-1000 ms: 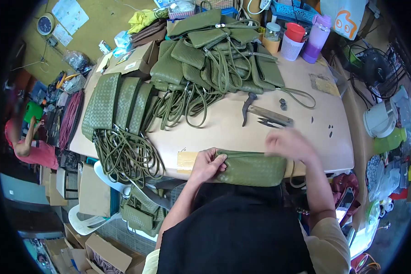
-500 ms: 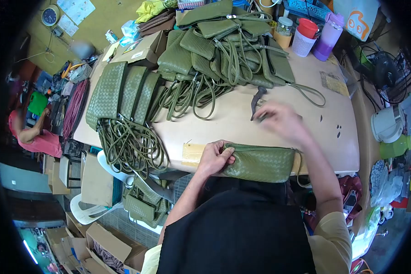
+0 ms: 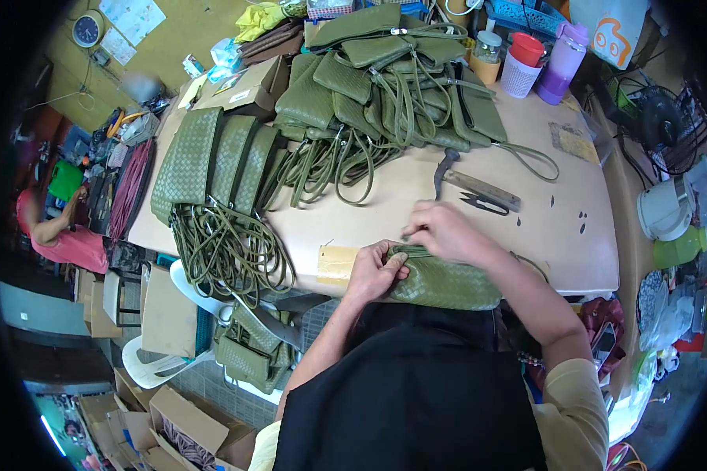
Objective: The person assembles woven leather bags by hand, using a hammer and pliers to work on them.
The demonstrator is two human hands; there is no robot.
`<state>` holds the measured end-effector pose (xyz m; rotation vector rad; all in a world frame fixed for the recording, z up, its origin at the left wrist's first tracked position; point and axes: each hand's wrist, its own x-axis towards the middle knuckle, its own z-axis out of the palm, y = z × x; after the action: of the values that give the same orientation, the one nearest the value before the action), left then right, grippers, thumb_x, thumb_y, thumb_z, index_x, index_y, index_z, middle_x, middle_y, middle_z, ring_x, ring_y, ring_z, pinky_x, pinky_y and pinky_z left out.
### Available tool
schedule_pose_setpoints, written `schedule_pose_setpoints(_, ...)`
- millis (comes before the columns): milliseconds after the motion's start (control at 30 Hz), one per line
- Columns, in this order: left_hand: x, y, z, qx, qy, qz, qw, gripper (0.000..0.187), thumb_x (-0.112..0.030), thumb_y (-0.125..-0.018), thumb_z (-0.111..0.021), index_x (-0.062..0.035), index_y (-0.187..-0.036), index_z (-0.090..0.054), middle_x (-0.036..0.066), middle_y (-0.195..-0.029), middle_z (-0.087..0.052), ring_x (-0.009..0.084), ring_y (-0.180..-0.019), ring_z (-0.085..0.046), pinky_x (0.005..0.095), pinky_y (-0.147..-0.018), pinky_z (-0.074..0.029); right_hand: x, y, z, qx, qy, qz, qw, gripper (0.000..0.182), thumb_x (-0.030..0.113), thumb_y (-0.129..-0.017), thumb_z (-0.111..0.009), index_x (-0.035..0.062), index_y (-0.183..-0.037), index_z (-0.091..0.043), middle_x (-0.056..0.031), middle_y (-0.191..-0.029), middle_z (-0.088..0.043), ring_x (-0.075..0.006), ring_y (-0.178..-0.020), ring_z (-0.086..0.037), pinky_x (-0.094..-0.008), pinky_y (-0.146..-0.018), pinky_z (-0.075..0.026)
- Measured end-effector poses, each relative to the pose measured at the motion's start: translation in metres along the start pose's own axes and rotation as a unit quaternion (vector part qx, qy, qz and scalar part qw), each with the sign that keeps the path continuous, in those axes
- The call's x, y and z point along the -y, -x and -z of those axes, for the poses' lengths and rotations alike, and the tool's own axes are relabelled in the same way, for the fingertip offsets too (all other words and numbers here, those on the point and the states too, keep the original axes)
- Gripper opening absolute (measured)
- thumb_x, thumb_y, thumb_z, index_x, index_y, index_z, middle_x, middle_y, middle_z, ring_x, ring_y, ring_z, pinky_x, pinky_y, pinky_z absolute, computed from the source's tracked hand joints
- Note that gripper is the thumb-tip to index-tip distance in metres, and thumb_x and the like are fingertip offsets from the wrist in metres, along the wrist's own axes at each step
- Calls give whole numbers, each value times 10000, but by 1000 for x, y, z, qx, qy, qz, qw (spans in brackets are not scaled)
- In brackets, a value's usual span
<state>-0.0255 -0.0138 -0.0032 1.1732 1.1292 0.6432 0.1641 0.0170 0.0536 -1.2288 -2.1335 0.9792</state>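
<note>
A green woven-pattern pouch (image 3: 446,284) lies at the table's front edge, with its zipper side facing away from me. My left hand (image 3: 375,272) pinches its upper left corner between thumb and fingers. My right hand (image 3: 446,230) hovers over the top edge close to the left thumb, its fingers closed together. Something small and dark shows at the right fingertips, too small to name. Beyond the right hand lie black thread snips (image 3: 485,204), a flat ruler-like bar (image 3: 483,191) and a dark curved tool (image 3: 443,171). The pouch's wrist strap (image 3: 531,265) sticks out at right.
Several green pouches (image 3: 306,98) are heaped at the back with straps trailing. More pouches (image 3: 185,161) overlap at left, their straps (image 3: 228,247) hanging over the edge. A purple bottle (image 3: 564,63) and a red-lidded cup (image 3: 524,67) stand back right. Another person (image 3: 69,235) is at far left.
My right hand has moved left and toward me, from over the tools to the pouch's left end. The snips and bar are now uncovered. My left hand keeps its hold.
</note>
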Motion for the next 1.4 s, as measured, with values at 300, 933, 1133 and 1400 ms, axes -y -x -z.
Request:
schedule_pose_setpoints(300,5,-3,-2,-16,12,-18,1000,142,-39,-937,-569,61,-1028,-611,45,-780,-653,70,-646,-618,207,-595,-514,-11,0,11,26,37,28,999,89,-21,-722,-667,-19,-797,-620,-135,-826,-601,-306,-803,-599,-378,-743,-480)
schedule_pose_setpoints(933,6,-5,-4,-25,-6,-28,999,140,-51,-931,-581,60,-1009,-616,47,-749,-655,72,-636,-622,212,-587,-510,-24,-6,-2,99,13,18,995,99,-35,-763,-663,-28,-803,-574,-134,-835,-571,-283,-817,-585,-370,-736,-462)
schedule_pose_setpoints(1133,2,0,-3,-26,17,-20,999,138,-42,-935,-577,61,-1021,-609,46,-792,-649,71,-649,-612,203,-607,-517,-41,-13,-1,118,16,42,992,110,21,-752,-676,-21,-785,-580,-145,-850,-582,-298,-818,-591,-382,-744,-462)
schedule_pose_setpoints(1400,3,-1,1,-2,28,-21,999,129,-35,-937,-570,59,-1018,-604,48,-818,-649,74,-670,-605,209,-640,-532,-69,6,41,24,-46,-86,995,127,28,-801,-646,-11,-918,-617,-119,-869,-646,-212,-806,-624,-322,-740,-488)
